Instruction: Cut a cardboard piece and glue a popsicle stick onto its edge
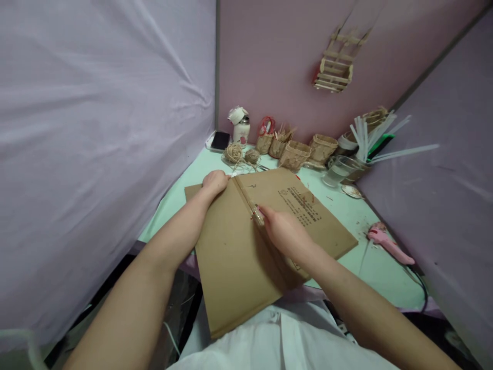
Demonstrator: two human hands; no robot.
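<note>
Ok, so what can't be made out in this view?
All in the head view:
Tool: partly covered by the right hand; kind unclear.
Cardboard: small print too fine to read.
Hanging rack: upper cords cut off by the picture's top.
Glue gun: cord's end lost past the table.

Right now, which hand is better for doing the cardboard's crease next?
Probably the right hand: it holds a small shiny thing at the crease. The left hand rests farther up the cardboard.

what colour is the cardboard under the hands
The cardboard is brown, with dark printing on one panel; head view.
</note>
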